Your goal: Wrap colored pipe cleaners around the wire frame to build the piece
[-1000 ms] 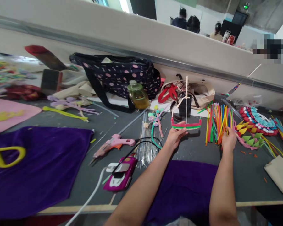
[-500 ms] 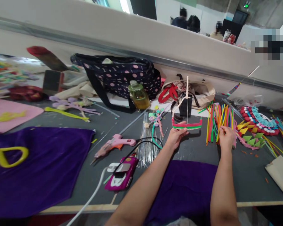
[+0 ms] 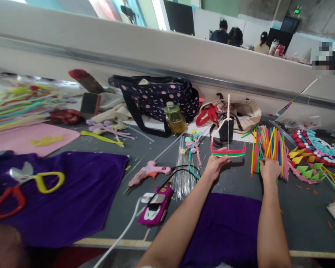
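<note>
My left hand (image 3: 217,165) is closed on the lower edge of a small boat-shaped frame (image 3: 231,152) of red and green pipe cleaners. A pale wrapped upright and slanting strut rise from it, and a thin line hangs from their joint. My right hand (image 3: 269,169) is at the near ends of a bundle of coloured pipe cleaners (image 3: 270,143) lying on the table. Its fingers are pinched together among the stems; which ones they grip is partly hidden. Purple cloth (image 3: 229,212) lies between my forearms.
Left of my hands are clear glue sticks (image 3: 181,186), a pink glue gun (image 3: 149,173), a magenta device (image 3: 158,210) with a cable, and scissors (image 3: 48,182) on purple cloth. A bottle (image 3: 175,119) and dark bag (image 3: 159,98) stand behind. A beaded wreath (image 3: 318,143) lies right.
The view has swung left, showing the whole scissors. My right hand has lowered onto the near ends of the bundle. My left hand still holds the boat-shaped frame.
</note>
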{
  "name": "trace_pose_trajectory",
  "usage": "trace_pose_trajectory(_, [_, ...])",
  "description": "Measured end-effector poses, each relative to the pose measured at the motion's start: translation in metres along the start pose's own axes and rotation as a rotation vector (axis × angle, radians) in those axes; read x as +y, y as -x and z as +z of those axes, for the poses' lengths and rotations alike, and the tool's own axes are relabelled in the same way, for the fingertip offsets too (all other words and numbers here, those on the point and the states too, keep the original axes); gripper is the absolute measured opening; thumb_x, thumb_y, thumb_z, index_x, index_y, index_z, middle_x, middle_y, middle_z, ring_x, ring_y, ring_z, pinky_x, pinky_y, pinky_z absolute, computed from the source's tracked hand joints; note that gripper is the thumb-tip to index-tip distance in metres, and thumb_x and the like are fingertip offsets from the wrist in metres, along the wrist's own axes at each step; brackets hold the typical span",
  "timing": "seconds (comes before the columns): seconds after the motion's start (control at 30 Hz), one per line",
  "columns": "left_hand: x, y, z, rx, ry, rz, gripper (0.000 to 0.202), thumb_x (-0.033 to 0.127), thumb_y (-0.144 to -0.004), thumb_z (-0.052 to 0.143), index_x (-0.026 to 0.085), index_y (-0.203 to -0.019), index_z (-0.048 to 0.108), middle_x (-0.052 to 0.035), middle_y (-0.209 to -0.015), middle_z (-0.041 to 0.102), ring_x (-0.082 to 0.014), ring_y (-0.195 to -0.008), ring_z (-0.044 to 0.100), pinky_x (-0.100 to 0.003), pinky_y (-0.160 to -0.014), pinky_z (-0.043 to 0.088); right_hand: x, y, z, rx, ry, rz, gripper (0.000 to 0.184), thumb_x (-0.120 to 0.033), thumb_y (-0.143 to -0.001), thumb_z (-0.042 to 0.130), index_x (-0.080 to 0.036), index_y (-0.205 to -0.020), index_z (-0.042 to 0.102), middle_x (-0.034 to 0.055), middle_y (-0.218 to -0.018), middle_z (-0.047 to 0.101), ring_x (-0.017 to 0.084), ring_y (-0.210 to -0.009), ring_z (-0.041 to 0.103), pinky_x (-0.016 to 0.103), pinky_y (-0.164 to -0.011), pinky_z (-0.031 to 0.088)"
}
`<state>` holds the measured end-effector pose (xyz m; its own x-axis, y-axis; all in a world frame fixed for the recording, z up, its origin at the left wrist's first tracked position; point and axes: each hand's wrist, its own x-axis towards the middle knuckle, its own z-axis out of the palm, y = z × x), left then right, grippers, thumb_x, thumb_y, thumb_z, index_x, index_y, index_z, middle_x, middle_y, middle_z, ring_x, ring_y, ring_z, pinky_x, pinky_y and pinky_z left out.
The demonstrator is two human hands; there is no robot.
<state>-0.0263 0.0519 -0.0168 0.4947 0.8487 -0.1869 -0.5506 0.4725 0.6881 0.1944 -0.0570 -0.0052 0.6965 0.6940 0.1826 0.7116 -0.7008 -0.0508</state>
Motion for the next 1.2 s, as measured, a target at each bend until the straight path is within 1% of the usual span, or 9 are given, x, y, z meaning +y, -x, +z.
trace_pose_trajectory(0.13, [0.0, 0.0, -0.001, -0.005, 0.002, 0.002, 0.06, 0.014, -0.058, 0.084, 0.015, -0.114, 0.065, -0.0026, -0.082, 0.071, -0.0111, -0.066, 0.065, -0.026, -0.069, 0.058, -0.002, 0.0, 0.001, -0.004, -0.016, 0.026, 0.021, -0.031, -0.084, 0.055, -0.02, -0.083, 0.073, 0.0115, -0.088, 0.069, 0.028, -0.091, 0.056, 0.038, -0.075, 0.037])
trace_pose_trajectory(0.27, [-0.001, 0.0, -0.001, -0.007, 0.003, 0.005, 0.06, 0.014, -0.057, 0.085, 0.015, -0.114, 0.065, -0.0015, -0.078, 0.07, -0.011, -0.065, 0.065, -0.026, -0.068, 0.058, -0.002, 0.002, -0.002, 0.075, -0.088, 0.081, 0.024, -0.029, -0.083, 0.051, -0.018, -0.08, 0.073, 0.0121, -0.081, 0.069, 0.027, -0.085, 0.059, 0.035, -0.07, 0.037])
trace_pose_trajectory(0.5, [0.0, 0.0, -0.001, -0.009, -0.005, 0.004, 0.061, 0.015, -0.058, 0.085, 0.015, -0.115, 0.065, -0.0019, -0.08, 0.071, -0.011, -0.066, 0.065, -0.025, -0.068, 0.058, 0.003, 0.004, -0.007, 0.226, -0.464, 0.26, 0.024, -0.035, -0.08, 0.052, -0.019, -0.083, 0.07, 0.0064, -0.074, 0.069, 0.021, -0.067, 0.059, 0.028, -0.058, 0.033])
trace_pose_trajectory(0.63, [-0.001, 0.0, -0.001, -0.011, -0.004, 0.005, 0.061, 0.015, -0.058, 0.085, 0.015, -0.115, 0.064, -0.0025, -0.082, 0.071, -0.0112, -0.066, 0.066, -0.025, -0.069, 0.058, 0.004, 0.005, -0.012, 0.336, -0.58, 0.292, 0.026, -0.038, -0.08, 0.05, -0.019, -0.084, 0.068, 0.0057, -0.074, 0.069, 0.02, -0.066, 0.059, 0.027, -0.057, 0.033])
trace_pose_trajectory(0.73, [-0.001, 0.0, -0.001, -0.019, -0.004, 0.011, 0.059, 0.015, -0.059, 0.084, 0.015, -0.115, 0.064, -0.0031, -0.084, 0.072, -0.0117, -0.068, 0.066, -0.025, -0.069, 0.058, 0.003, 0.006, -0.015, 0.387, -0.621, 0.276, 0.027, -0.039, -0.081, 0.05, -0.018, -0.086, 0.067, 0.0048, -0.071, 0.067, 0.019, -0.065, 0.059, 0.026, -0.058, 0.036])
trace_pose_trajectory(0.8, [-0.001, 0.0, -0.001, -0.019, -0.007, 0.011, 0.058, 0.015, -0.06, 0.084, 0.015, -0.114, 0.065, -0.0036, -0.084, 0.072, -0.0123, -0.069, 0.067, -0.026, -0.07, 0.059, 0.003, 0.007, -0.015, 0.382, -0.595, 0.256, 0.026, -0.037, -0.082, 0.05, -0.018, -0.088, 0.067, 0.0049, -0.072, 0.067, 0.019, -0.065, 0.059, 0.027, -0.059, 0.036])
trace_pose_trajectory(0.97, [-0.001, 0.0, -0.001, -0.01, -0.014, 0.007, 0.058, 0.015, -0.06, 0.084, 0.015, -0.115, 0.064, -0.0044, -0.085, 0.072, -0.013, -0.071, 0.067, -0.026, -0.07, 0.058, 0.004, 0.007, -0.012, 0.242, -0.349, 0.227, 0.027, -0.033, -0.083, 0.049, -0.018, -0.092, 0.069, 0.0086, -0.077, 0.067, 0.023, -0.073, 0.058, 0.03, -0.063, 0.035])
trace_pose_trajectory(1.13, [-0.001, -0.001, -0.001, -0.008, -0.016, 0.004, 0.06, 0.016, -0.058, 0.085, 0.015, -0.114, 0.064, -0.0042, -0.085, 0.072, -0.013, -0.07, 0.067, -0.027, -0.07, 0.058, 0.002, 0.005, -0.009, 0.371, -0.369, 0.062, 0.029, -0.03, -0.085, 0.047, -0.016, -0.097, 0.069, 0.0117, -0.094, 0.067, 0.026, -0.09, 0.055, 0.033, -0.076, 0.038])
trace_pose_trajectory(1.2, [-0.001, -0.001, -0.001, -0.009, -0.016, 0.003, 0.06, 0.016, -0.058, 0.085, 0.015, -0.114, 0.064, -0.0042, -0.086, 0.072, -0.0127, -0.07, 0.066, -0.027, -0.07, 0.058, -0.005, 0.006, -0.006, 0.375, -0.403, -0.01, 0.03, -0.031, -0.088, 0.044, -0.017, -0.097, 0.069, 0.0107, -0.095, 0.068, 0.025, -0.092, 0.055, 0.032, -0.078, 0.038])
